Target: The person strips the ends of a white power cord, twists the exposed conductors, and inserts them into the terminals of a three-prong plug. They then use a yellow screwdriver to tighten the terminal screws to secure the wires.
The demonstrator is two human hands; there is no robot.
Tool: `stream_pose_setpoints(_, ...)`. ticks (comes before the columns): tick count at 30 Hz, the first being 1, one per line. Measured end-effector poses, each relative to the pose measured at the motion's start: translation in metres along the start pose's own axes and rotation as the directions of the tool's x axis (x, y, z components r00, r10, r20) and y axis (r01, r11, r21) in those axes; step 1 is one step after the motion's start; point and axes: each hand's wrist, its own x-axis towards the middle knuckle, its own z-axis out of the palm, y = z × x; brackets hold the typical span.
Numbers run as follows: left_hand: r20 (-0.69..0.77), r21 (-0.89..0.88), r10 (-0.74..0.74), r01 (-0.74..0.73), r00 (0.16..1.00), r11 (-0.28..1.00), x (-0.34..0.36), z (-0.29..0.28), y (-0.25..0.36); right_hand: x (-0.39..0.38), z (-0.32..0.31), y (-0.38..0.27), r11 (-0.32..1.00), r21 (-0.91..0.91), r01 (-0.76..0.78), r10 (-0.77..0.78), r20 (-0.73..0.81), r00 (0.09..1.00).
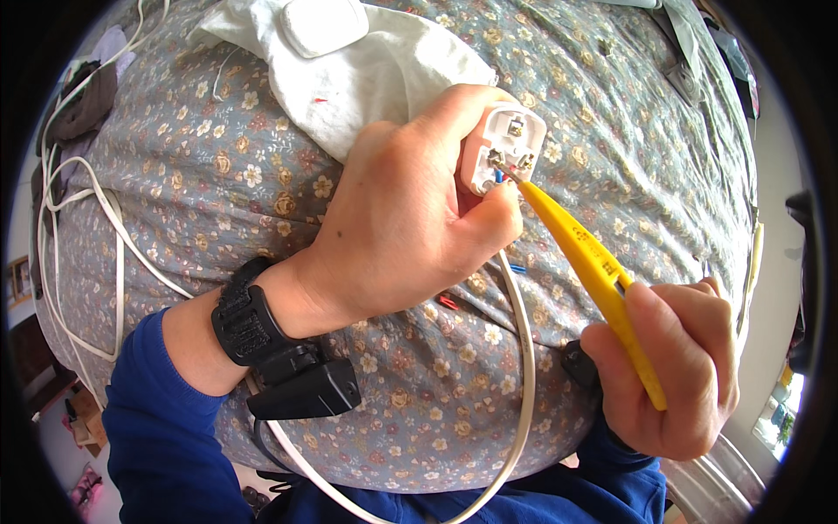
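An opened white plug point(517, 131) sits upright in my left hand point(406, 201), gripped between thumb and fingers. Several brass terminals show inside it, with a blue wire point(499, 176) at its lower end. From below the thumb a white cable point(525, 349) runs down and loops toward me. My right hand point(672, 367) is closed round a yellow pen-shaped tool point(580, 249) with a slender tip. That tip reaches the plug's lower terminals beside my left thumb; whether it touches a wire or a terminal is too small to tell.
A floral cloth point(393, 375) covers the surface under my hands. Beyond them lies a white cloth point(384, 70) bearing a white rounded block point(323, 24). Small red scraps point(448, 302) and a blue scrap point(518, 269) lie near the cable. More white cable point(120, 271) coils at the left.
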Motion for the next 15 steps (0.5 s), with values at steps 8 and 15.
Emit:
stream_pose_setpoints(8, 0.002, 0.017, -0.026, 0.026, 1.0, 1.0, 0.0, 0.0, 0.001, -0.012, 0.003, 0.006, 0.948, 0.288, -0.138, 0.125, 0.064, 0.99)
stream_pose_setpoints(15, -0.018, 0.035, -0.018, 0.019, 1.0, 0.999, 0.0, 0.002, 0.0, -0.013, -0.002, -0.003, 0.822, 0.306, -0.481, 0.485, 0.066, 0.872)
